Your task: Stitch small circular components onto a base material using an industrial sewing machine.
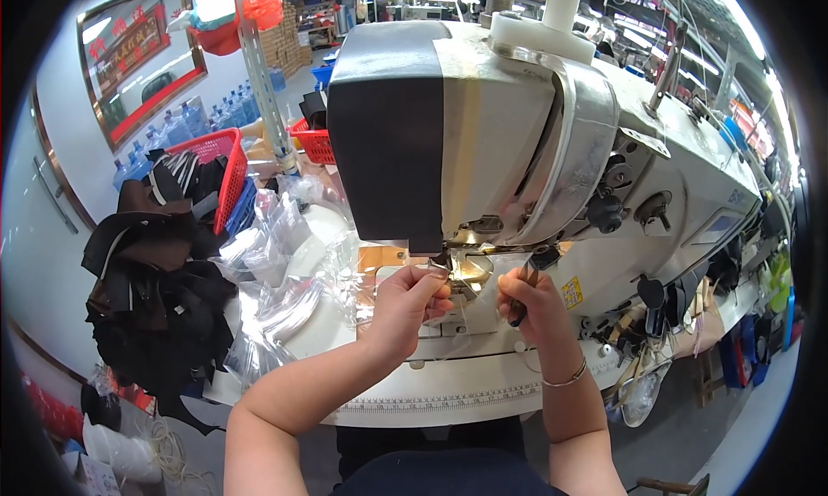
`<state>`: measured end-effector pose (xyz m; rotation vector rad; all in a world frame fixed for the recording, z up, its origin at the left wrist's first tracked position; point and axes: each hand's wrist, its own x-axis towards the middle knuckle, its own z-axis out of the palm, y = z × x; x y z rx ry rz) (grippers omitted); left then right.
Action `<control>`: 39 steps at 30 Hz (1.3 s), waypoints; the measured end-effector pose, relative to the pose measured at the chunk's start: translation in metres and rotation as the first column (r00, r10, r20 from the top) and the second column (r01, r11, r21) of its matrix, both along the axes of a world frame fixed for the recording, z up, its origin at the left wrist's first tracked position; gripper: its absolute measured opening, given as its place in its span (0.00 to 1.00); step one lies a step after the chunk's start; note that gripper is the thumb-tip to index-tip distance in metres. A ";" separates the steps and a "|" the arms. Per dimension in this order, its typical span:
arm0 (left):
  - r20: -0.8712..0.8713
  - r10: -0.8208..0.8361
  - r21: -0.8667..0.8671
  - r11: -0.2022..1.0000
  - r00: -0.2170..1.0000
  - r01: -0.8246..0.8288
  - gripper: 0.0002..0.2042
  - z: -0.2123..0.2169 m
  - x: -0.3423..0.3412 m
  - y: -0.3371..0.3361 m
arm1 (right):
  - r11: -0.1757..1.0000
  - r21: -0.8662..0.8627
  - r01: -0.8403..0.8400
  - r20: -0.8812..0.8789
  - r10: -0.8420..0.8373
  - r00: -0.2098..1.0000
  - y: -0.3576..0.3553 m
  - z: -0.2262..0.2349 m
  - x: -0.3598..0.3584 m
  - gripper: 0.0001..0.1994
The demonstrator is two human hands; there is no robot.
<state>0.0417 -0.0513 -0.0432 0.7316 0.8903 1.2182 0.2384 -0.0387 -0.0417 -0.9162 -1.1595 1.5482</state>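
Pinching at the needle area under the glossy white sewing machine [517,134], the left hand [412,302] nips clear plastic film [470,310] with closed fingertips; the right hand [528,302], just beside it, grips a slim dark tool [523,293] pointing upward. Crinkled transparent bags [276,280] pile toward the worktop's [431,392] left edge.
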 end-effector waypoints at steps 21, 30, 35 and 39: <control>-0.695 -0.386 0.041 0.821 0.606 0.569 0.19 0.045 -0.043 0.059 | 0.193 0.980 -0.048 0.185 -0.793 0.580 -0.007 -0.027 -0.018 0.17; -0.748 -0.458 0.023 0.706 0.481 0.708 0.25 0.041 -0.051 0.079 | 0.004 0.901 -0.433 0.155 -0.937 0.313 -0.027 -0.010 -0.040 0.12; -0.375 -0.461 -0.043 0.875 0.804 0.482 0.13 0.015 -0.046 0.061 | 0.064 0.889 -0.454 0.225 -0.923 0.312 -0.022 0.005 -0.026 0.13; -0.327 -0.421 -0.095 0.906 0.846 0.413 0.11 0.018 -0.041 0.044 | 0.099 0.904 -0.417 0.268 -0.890 0.370 -0.014 0.011 -0.021 0.13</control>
